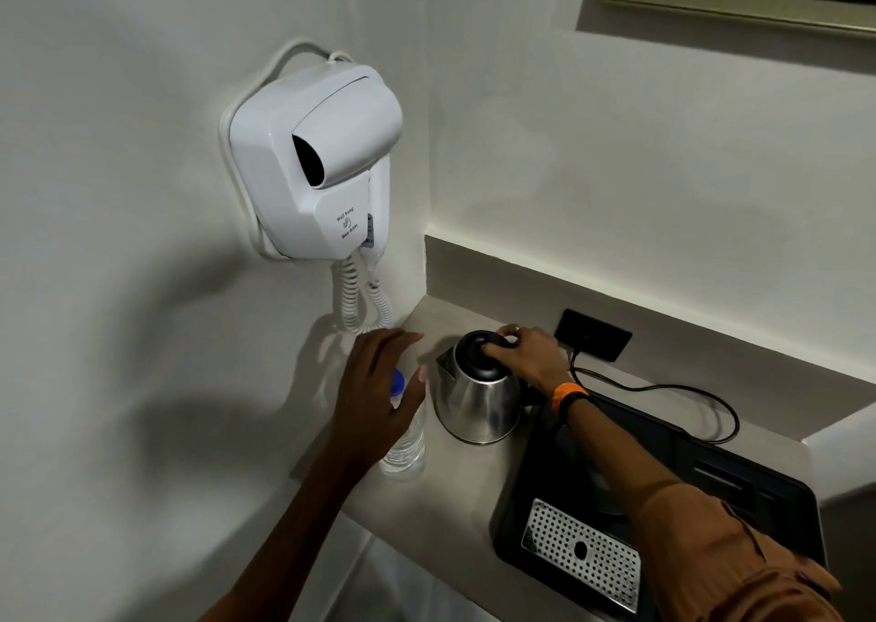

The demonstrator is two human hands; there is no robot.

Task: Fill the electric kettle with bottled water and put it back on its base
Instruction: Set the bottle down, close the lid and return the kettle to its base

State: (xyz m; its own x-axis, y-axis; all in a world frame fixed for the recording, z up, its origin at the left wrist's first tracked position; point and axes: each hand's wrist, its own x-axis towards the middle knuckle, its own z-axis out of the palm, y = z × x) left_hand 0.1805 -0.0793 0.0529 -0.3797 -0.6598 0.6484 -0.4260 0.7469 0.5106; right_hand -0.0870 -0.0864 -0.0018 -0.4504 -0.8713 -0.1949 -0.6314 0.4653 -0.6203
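A steel electric kettle (479,403) with a black lid stands on the beige counter (455,493), off the tray. My right hand (526,354) rests on top of it, fingers curled over the black lid. To its left stands a clear water bottle (406,451) with a blue cap. My left hand (379,384) hovers in front of the bottle's upper part, fingers spread, holding nothing. The kettle's base is not clearly visible; my right forearm covers part of the black tray.
A black tray (701,470) with a perforated metal drip grid (580,553) lies on the counter at right. A black cord (673,391) runs to a dark wall socket (592,335). A white wall-hung hair dryer (315,162) with a coiled cord hangs above the bottle.
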